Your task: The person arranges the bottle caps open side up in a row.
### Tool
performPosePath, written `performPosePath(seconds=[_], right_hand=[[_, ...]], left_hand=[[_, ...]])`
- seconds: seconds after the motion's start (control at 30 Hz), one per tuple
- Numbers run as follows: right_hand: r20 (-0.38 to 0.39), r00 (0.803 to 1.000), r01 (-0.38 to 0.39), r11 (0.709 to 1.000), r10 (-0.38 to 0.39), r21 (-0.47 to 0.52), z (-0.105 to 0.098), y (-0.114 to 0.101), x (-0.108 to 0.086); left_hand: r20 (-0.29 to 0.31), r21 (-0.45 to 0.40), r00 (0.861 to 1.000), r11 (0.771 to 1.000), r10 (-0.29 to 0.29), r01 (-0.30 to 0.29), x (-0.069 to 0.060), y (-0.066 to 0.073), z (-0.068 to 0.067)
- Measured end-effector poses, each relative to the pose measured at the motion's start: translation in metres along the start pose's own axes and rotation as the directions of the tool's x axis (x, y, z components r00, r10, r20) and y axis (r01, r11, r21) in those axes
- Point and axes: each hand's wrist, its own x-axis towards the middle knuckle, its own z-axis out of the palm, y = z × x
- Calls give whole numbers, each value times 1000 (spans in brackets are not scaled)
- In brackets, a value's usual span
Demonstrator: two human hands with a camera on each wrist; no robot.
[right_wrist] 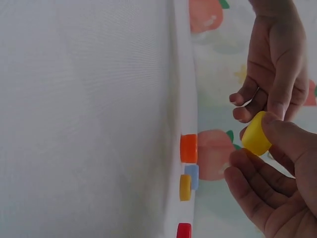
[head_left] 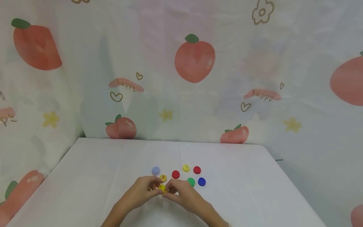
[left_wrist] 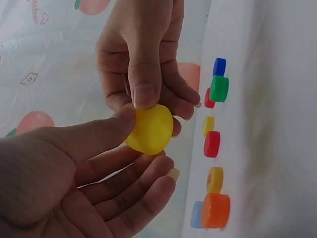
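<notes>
A yellow bottle cap is held up between both hands above the table. My left hand pinches it with thumb and fingers from the left. From the other side my right hand grips the same cap, its thumb on the edge. Seen in the right wrist view, the yellow cap is tilted. Close behind the hands lies a darker yellow cap with printing on top. An orange cap shows in the wrist views, while the left hand seems to hide it in the head view.
Around the hands on the white table lie a light blue cap, two red caps, another yellow cap, a green cap and a dark blue cap. A fruit-patterned curtain stands behind the table.
</notes>
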Motion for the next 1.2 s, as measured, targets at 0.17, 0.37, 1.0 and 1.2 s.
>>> performPosePath(seconds=[0.17,0.37,1.0,1.2], right_hand=[[12,1000,-29,1000,29,-11,3,-3,2],[63,996,-61,998,61,-2,8,-7,2],[150,974,-165,986,168,-38,29,-7,2],[176,966,-182,982,189,-57,35,-10,4]], left_hand=[[9,7,1000,1000,-5,5,-7,-8,0],[15,-27,1000,999,-20,20,-17,-13,2],[70,-3,994,996,-90,90,-33,-21,10],[89,16,990,994,-106,105,-38,-25,8]])
